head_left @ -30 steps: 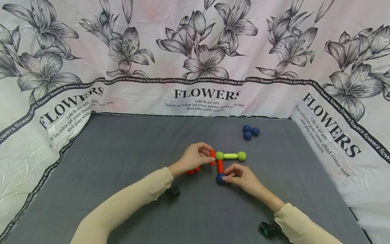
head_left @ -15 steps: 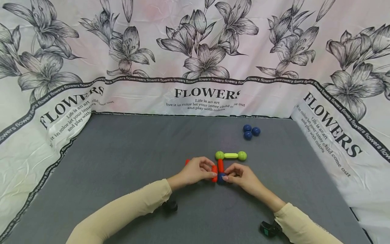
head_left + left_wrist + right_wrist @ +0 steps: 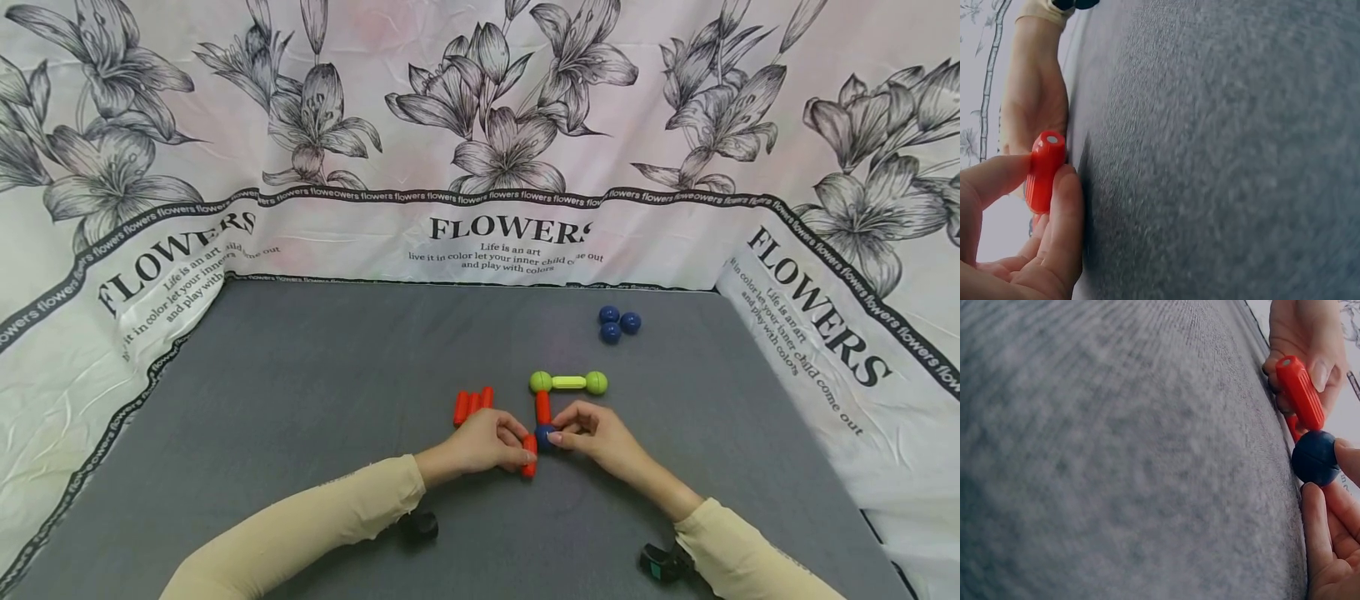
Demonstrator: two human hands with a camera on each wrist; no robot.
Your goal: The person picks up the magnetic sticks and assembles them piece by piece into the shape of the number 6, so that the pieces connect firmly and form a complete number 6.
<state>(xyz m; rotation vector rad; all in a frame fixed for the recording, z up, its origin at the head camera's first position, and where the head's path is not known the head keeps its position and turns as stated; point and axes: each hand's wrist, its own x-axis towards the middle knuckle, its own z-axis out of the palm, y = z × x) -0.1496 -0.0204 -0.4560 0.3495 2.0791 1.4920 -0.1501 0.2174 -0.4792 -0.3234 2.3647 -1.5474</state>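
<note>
My left hand [image 3: 487, 442] pinches a red magnetic rod [image 3: 530, 456] between thumb and fingers; a pale metal dot shows on its end in the left wrist view. The rod's far end is at the near left side of a blue ball [image 3: 1315, 458]; whether they touch I cannot tell. My right hand [image 3: 597, 433] grips that ball between thumb and fingertips. From the ball another red rod [image 3: 543, 407] runs away from me to a green ball [image 3: 540, 382]. A yellow-green rod [image 3: 568, 382] links this to a second green ball [image 3: 596, 383] on the right.
Several loose red rods [image 3: 473, 403] lie side by side beyond my left hand. Three blue balls [image 3: 610, 332] sit grouped toward the back right of the grey tabletop [image 3: 337, 350]. A flower-printed cloth [image 3: 330, 242] hangs behind and along both sides.
My left hand has brought its red rod toward me, from beside the green ball to the near side of the blue ball. The loose red rods are uncovered. My right hand has stayed on the blue ball.
</note>
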